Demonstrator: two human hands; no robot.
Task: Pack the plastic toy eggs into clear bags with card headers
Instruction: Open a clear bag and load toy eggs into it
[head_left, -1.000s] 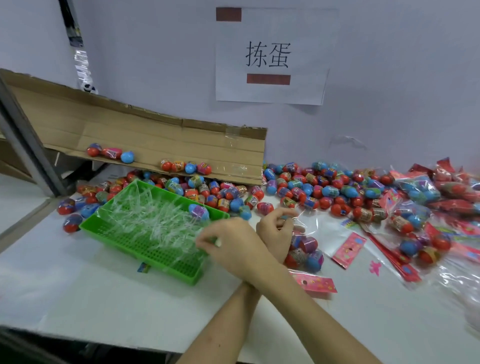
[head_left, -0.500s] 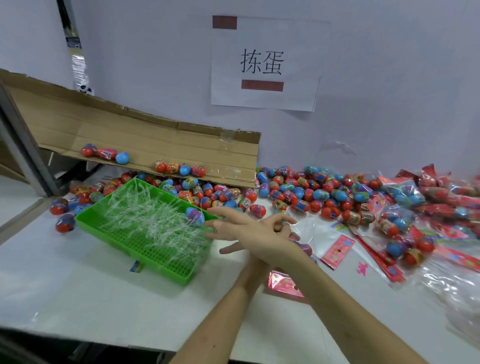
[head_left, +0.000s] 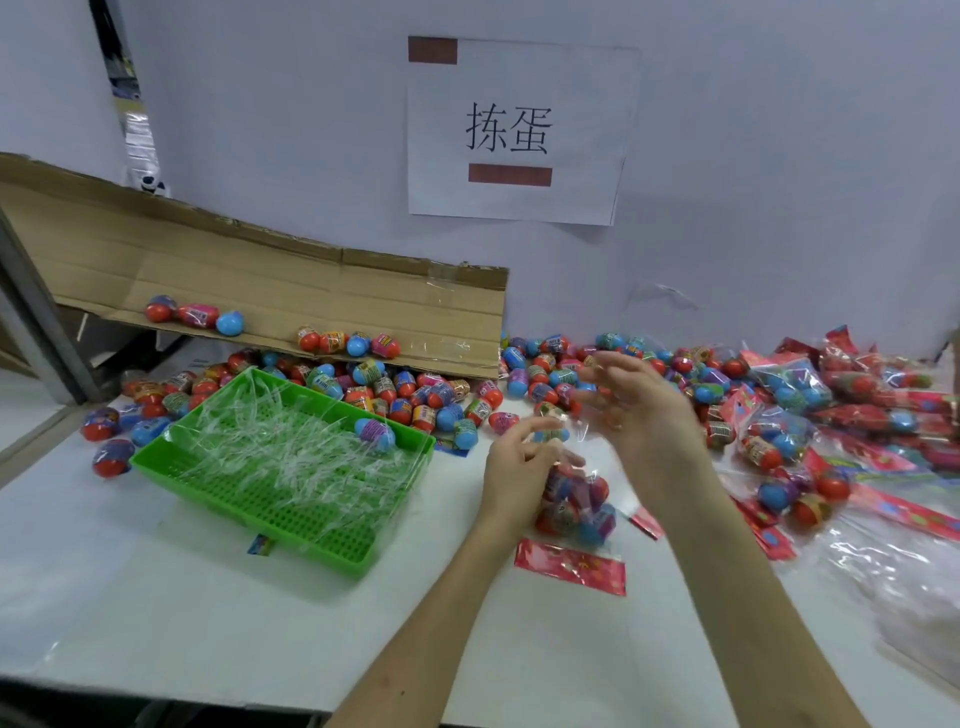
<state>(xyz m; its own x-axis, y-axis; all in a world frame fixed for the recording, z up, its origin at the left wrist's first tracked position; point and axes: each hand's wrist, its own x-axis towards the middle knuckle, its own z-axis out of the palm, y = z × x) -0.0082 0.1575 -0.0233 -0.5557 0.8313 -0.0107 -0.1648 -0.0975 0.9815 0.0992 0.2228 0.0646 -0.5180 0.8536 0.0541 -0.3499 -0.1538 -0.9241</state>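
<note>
Centrally, left hand round top of egg bag; right hand loose-fingered alongside

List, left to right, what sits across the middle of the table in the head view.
loose toy egg → green tray → left hand → right hand → pile of packed bags

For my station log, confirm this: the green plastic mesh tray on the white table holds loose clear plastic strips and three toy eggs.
Wrong on the count. The green plastic mesh tray on the white table holds loose clear plastic strips and only one blue-and-purple plastic toy egg, lying at its far right corner. The head view shows it.
</note>
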